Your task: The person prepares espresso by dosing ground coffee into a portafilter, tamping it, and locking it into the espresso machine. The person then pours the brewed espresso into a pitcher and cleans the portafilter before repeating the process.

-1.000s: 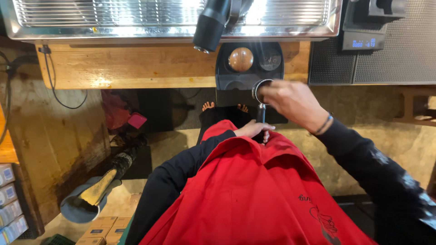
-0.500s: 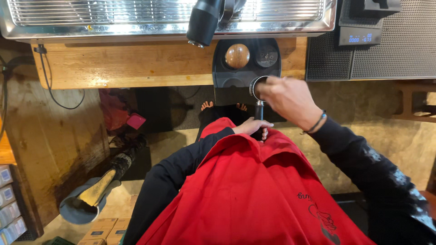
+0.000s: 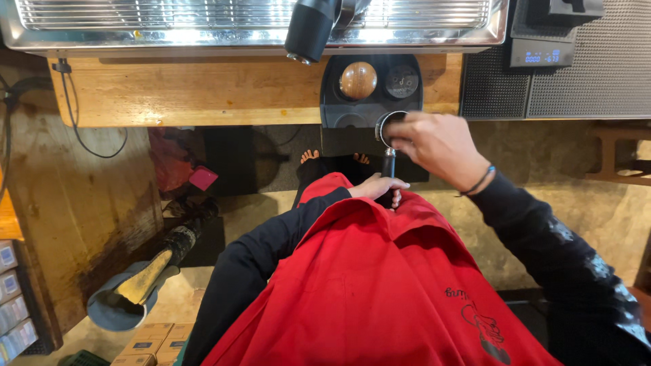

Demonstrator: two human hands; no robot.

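A portafilter (image 3: pixel 388 157) with a black handle and a round metal basket rests at the front edge of a black tamping mat (image 3: pixel 369 91). My left hand (image 3: pixel 378 187) grips the handle close to my red apron. My right hand (image 3: pixel 437 146) lies over the basket's rim, fingers curled on top of it. Whether it holds anything small is hidden. A wooden-topped tamper (image 3: pixel 357 79) and a black round distributor (image 3: pixel 401 80) stand on the mat just behind.
The wooden counter (image 3: pixel 203 91) carries an espresso machine drip tray (image 3: pixel 203 20) with a black group handle (image 3: pixel 310 30) above. A small scale (image 3: pixel 542 54) sits on a black ribbed mat at right. A knock bin (image 3: pixel 129 298) and boxes stand on the floor at left.
The view has shifted a little. My right hand has stayed over the basket with small finger movements; my left hand still holds the handle.
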